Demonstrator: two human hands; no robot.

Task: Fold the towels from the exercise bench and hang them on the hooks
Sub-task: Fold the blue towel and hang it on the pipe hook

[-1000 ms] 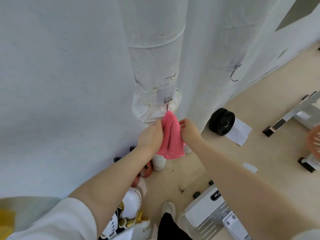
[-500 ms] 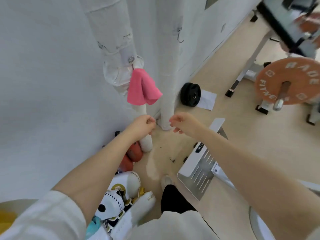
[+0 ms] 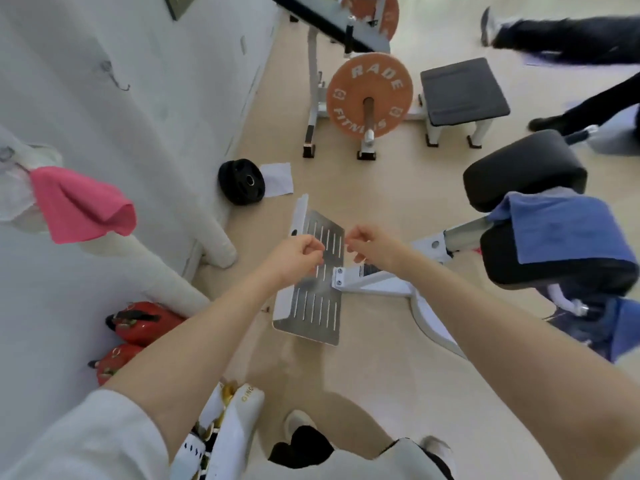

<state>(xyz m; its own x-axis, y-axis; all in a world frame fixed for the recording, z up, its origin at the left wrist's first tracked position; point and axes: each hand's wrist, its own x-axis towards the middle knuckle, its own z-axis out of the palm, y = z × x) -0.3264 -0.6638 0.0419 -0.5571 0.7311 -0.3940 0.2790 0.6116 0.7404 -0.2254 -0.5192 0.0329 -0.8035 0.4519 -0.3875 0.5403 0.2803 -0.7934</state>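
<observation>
A folded pink towel [image 3: 81, 206] hangs from a hook on the wrapped white pipe at the left. A bare metal hook [image 3: 119, 83] sticks out of the white wall higher up. A blue towel [image 3: 561, 230] lies draped over the black padded exercise bench [image 3: 526, 168] at the right. My left hand [image 3: 298, 252] and my right hand [image 3: 372, 247] hover side by side above a perforated metal footplate [image 3: 320, 303], fingers loosely curled, holding nothing. Both hands are well clear of either towel.
A black weight plate [image 3: 241, 181] leans at the wall base beside a white paper. An orange plate [image 3: 370, 95] sits on a white rack, with a grey step stool [image 3: 464, 91] beyond. Red kettlebells [image 3: 138, 322] and white boxing gloves lie by my feet. Another person's legs [image 3: 571, 39] cross top right.
Both hands let go of the pink towel, which now hangs alone on its hook. My view swung right toward the bench and my hands moved away from the wall over the footplate.
</observation>
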